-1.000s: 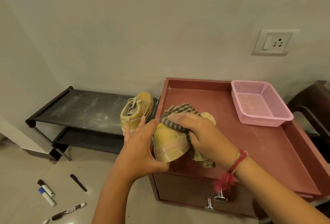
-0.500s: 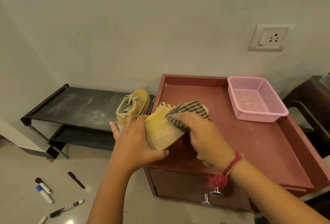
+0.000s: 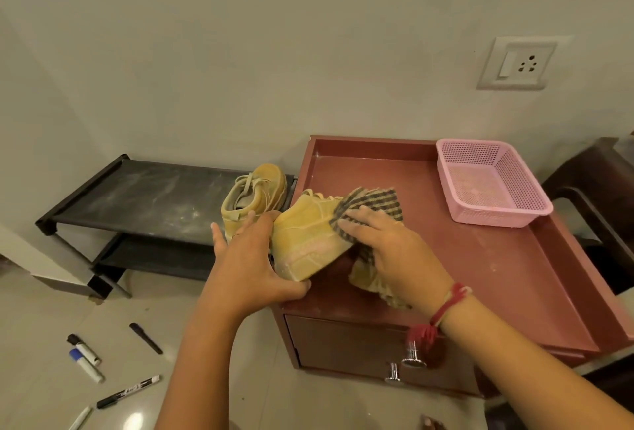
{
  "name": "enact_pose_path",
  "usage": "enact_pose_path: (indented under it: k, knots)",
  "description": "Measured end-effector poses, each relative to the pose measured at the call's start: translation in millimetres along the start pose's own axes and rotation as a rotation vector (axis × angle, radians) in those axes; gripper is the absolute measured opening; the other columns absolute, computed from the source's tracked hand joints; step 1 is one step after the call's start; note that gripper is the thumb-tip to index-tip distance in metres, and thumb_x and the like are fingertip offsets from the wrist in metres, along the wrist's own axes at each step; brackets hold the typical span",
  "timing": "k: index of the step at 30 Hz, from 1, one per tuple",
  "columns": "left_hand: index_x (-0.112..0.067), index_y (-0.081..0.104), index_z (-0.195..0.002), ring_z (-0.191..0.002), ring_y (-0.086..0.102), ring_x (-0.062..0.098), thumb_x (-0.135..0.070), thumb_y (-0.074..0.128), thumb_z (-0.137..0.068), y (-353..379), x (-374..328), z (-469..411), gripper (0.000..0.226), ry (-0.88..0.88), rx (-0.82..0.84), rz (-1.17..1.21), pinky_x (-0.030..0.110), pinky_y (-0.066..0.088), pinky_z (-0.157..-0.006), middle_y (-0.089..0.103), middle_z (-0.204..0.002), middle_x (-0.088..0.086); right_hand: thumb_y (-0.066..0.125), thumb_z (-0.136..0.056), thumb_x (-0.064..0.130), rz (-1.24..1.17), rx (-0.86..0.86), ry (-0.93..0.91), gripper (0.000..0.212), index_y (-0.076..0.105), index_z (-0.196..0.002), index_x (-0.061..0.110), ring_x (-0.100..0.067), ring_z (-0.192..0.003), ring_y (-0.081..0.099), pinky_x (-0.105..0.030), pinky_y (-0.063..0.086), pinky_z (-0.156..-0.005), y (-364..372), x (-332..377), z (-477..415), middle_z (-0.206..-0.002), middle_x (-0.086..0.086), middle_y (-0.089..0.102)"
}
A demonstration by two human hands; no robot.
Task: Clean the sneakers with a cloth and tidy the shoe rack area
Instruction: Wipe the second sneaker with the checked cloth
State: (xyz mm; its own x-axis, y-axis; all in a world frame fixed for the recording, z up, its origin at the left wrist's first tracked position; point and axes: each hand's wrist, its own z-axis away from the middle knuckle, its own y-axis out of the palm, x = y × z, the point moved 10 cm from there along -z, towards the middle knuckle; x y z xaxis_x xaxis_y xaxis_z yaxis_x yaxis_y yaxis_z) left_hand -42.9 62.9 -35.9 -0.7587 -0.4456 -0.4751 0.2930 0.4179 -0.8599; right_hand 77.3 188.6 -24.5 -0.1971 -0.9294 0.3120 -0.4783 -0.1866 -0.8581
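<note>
Tan is the sneaker [image 3: 308, 234] you are working on: your left hand [image 3: 250, 258] grips it at the heel, thumb under the sole, holding it tilted over the front left corner of the red worktop [image 3: 480, 258]. Your right hand [image 3: 387, 251] lies with its fingers stretched flat, pressing the checked cloth [image 3: 374, 203] against the upper, and the rest of the cloth hangs below your palm. The second sneaker [image 3: 254, 196] stands at the right end of the black shoe rack [image 3: 144, 196], just beside the worktop. A pink basket [image 3: 490, 186] sits at the worktop's far right corner, and markers [image 3: 85, 357] lie scattered on the floor.
</note>
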Motion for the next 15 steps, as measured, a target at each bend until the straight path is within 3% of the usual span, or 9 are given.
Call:
enact_pose_path:
  k: [2, 4, 7, 11, 15]
  knots:
    - [-0.037, 0.037, -0.123, -0.118, 0.047, 0.010, -0.065, 0.066, -0.047, 1.1, 0.6, 0.0, 0.087, -0.006, 0.002, 0.000, 0.058, -0.010, -0.114, 0.050, -0.111, -0.020, 0.034, -0.072, 0.002, -0.045, -0.011, 0.058, 0.055, 0.064, -0.116, 0.012, -0.025, -0.118, 0.055, -0.041, 0.034, -0.105, -2.5, -4.3, -1.4, -0.124, -0.006, 0.061]
    - [-0.037, 0.037, -0.123, -0.123, 0.045, 0.013, -0.064, 0.068, -0.046, 2.6, 1.5, 0.4, 0.087, 0.008, 0.003, -0.019, 0.057, -0.012, -0.114, 0.051, -0.111, -0.020, 0.027, -0.075, 0.007, -0.131, 0.013, 0.007, 0.057, 0.063, -0.119, 0.012, -0.016, -0.119, 0.051, -0.026, 0.031, -0.108, 4.5, 12.0, 4.1, -0.126, -0.002, 0.059]
    - [-0.036, 0.036, -0.124, -0.131, 0.040, 0.017, -0.063, 0.068, -0.045, 4.2, 4.0, 0.4, 0.090, 0.008, 0.017, -0.043, 0.057, -0.013, -0.114, 0.050, -0.116, -0.017, 0.036, -0.075, -0.004, -0.181, 0.087, 0.034, 0.058, 0.059, -0.124, 0.016, -0.008, -0.123, 0.045, -0.011, 0.024, -0.106, 10.3, 11.4, 6.0, -0.132, 0.003, 0.054]
    - [-0.033, 0.036, -0.126, -0.133, 0.038, 0.019, -0.065, 0.067, -0.047, 3.9, 3.1, -1.7, 0.090, -0.009, 0.021, -0.042, 0.059, -0.010, -0.114, 0.051, -0.120, -0.013, 0.036, -0.075, -0.003, -0.135, 0.057, 0.115, 0.058, 0.058, -0.125, 0.016, -0.016, -0.123, 0.049, -0.026, 0.034, -0.107, 3.6, -0.6, 2.2, -0.133, 0.000, 0.054]
    - [-0.034, 0.035, -0.126, -0.139, 0.030, 0.020, -0.064, 0.067, -0.046, 2.9, -1.0, -1.2, 0.091, 0.037, 0.014, -0.086, 0.058, -0.014, -0.114, 0.045, -0.120, -0.018, 0.028, -0.077, 0.005, -0.131, 0.082, 0.018, 0.059, 0.056, -0.127, 0.018, -0.010, -0.124, 0.047, -0.022, 0.032, -0.108, 8.2, 20.4, 12.3, -0.133, 0.003, 0.054]
